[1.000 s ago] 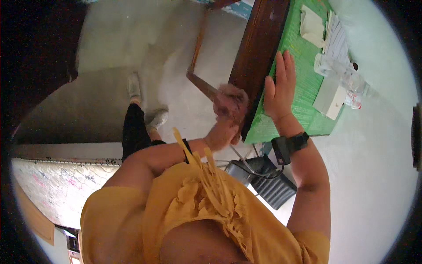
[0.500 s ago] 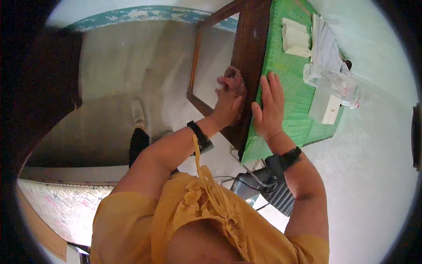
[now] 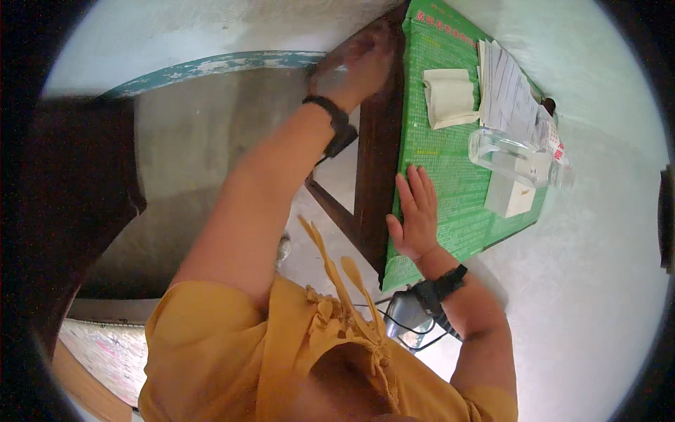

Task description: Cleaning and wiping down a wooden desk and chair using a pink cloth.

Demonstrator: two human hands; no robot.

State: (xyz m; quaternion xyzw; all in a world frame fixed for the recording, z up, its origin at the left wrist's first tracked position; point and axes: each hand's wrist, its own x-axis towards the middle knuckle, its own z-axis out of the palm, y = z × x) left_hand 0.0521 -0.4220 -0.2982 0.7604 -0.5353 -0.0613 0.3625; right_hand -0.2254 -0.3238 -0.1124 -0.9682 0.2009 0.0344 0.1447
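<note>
A dark wooden table [image 3: 378, 148], its top spread with a green printed cover [image 3: 450, 190], stands in front of me. At the far end of its left side my left hand [image 3: 369, 67] presses a brownish-pink cloth [image 3: 360, 48] against the wood. Motion smears the hand and cloth, so the exact grip is hard to make out. My right hand [image 3: 420, 214] lies flat near the cover's left edge, fingers stretched and thumb apart, holding nothing.
On the cover lie a cream folded pad [image 3: 450, 100], loose papers [image 3: 508, 88], a clear plastic bottle [image 3: 500, 151] on its side and a white box [image 3: 509, 195]. Dark furniture [image 3: 84, 197] stands at the left. A black object with cables [image 3: 408, 315] sits below the table's near end.
My left hand has slid the cloth away from me along the table's side to its far end. The right hand still rests on the cover. The view has shifted.
</note>
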